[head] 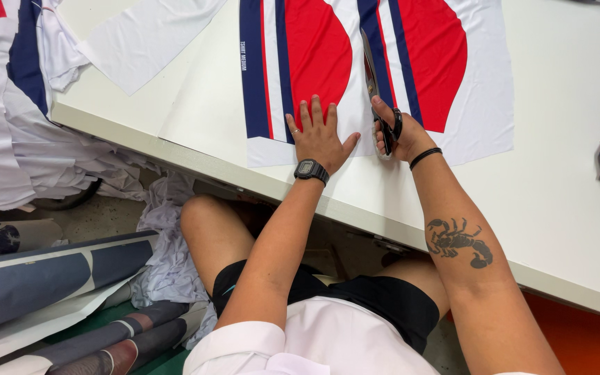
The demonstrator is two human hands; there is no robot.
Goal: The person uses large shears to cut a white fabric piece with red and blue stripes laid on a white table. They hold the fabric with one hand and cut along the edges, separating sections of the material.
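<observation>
A small rectangular grey screen sat on the black digital wristwatch [311, 170]; a short white printed label [243, 55] ran along the fabric's far-left navy stripe.

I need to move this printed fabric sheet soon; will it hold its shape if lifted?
Probably not: the printed fabric sheet lies thin and flat, pinned by the left hand, so likely floppy. It looks light, and may slide on the smooth table.

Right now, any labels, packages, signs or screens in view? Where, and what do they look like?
Printed size label: small vertical white lettering on the navy stripe of the printed fabric, left of the red shape.
Wristwatch screen: small grey rectangular display in a black case, on the left wrist.
No packages or signs.
</observation>
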